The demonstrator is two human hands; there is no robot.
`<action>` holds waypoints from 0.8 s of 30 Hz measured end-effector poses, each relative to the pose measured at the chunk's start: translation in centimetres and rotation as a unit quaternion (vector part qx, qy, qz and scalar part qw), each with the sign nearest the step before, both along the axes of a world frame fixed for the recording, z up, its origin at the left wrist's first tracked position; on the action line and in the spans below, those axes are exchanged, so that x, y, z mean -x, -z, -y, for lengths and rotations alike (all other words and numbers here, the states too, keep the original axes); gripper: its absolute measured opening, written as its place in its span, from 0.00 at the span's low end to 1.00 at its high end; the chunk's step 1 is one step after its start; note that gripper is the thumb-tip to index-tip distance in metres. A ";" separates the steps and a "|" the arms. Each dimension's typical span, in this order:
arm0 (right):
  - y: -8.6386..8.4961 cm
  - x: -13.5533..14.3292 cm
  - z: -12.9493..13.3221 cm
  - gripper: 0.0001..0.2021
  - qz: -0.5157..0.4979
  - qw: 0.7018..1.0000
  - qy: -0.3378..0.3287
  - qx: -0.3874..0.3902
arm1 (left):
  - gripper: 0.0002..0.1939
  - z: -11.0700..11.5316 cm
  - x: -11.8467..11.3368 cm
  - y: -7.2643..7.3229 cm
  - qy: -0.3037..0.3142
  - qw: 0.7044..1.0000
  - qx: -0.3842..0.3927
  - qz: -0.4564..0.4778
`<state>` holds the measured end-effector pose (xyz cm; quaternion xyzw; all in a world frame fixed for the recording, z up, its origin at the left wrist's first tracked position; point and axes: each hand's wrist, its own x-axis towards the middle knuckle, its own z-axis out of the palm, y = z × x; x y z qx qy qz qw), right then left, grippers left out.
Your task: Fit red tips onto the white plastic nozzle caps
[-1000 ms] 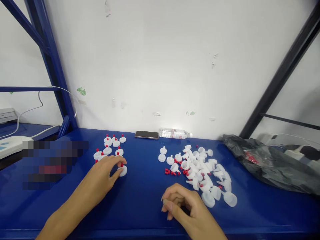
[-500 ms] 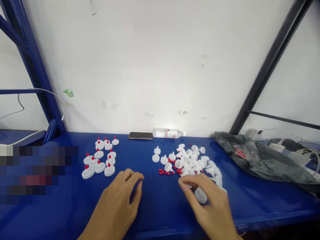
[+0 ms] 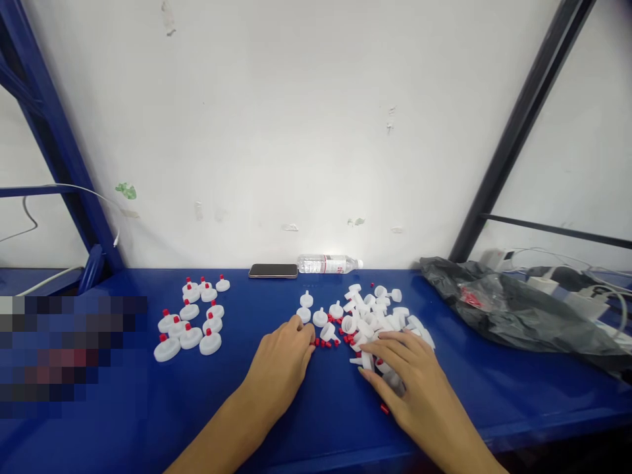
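Observation:
My left hand (image 3: 282,355) has its fingers curled together at the left edge of the loose small red caps (image 3: 326,343). One red cap shows at its fingertips, partly hidden. My right hand (image 3: 407,372) lies over the near side of a heap of white spout caps (image 3: 365,327). Between its thumb and index finger sits a white spout cap (image 3: 366,361), tilted, its spout pointing left. A single red cap (image 3: 384,409) lies below the right thumb. Several white spout caps with red caps on their tips (image 3: 190,337) stand upright in a group at the left.
A phone (image 3: 273,270) and a clear plastic bottle (image 3: 328,264) lie along the wall. At the right is a dark plastic bag (image 3: 513,322) with cables and white plugs behind it. Blue and dark frame posts flank the blue table (image 3: 123,421).
My left hand has moved right and forward to the red caps, its fingers closing. My right hand has moved onto the heap's near edge, around a white spout cap. The view has shifted slightly.

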<state>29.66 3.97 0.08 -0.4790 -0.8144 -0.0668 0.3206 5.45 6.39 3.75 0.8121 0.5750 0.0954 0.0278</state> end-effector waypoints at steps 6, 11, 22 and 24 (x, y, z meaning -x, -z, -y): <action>-0.7 0.3 0.5 0.11 -0.067 0.996 -0.033 -0.054 | 0.14 0.2 0.3 0.4 0.006 1.000 0.004 -0.010; -1.5 3.4 2.4 0.11 -0.163 0.984 -0.062 -0.030 | 0.16 1.0 1.1 2.2 -0.005 0.995 -0.054 -0.081; 0.0 8.4 2.2 0.14 -0.212 0.943 -0.151 0.206 | 0.11 4.7 8.0 1.8 0.002 0.980 0.034 0.194; 0.3 8.0 2.3 0.14 -0.225 0.938 -0.137 0.225 | 0.08 4.7 7.7 1.9 0.028 0.976 0.050 0.212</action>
